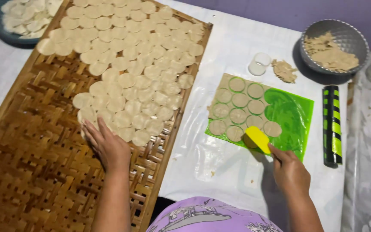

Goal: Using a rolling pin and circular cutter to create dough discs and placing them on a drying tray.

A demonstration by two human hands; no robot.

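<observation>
Scraper (257, 138) pinched in right hand (289, 171) fingers; left hand (108, 146) fingers flat on dough rounds (92, 118).

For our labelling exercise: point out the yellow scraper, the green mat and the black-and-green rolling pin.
yellow scraper (257, 138), head view, middle of its blade.
green mat (295, 112), head view, bare right part.
black-and-green rolling pin (332, 124), head view, middle of its length.

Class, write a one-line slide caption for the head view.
Left hand lays dough rounds on woven tray; right hand holds yellow scraper.
</observation>
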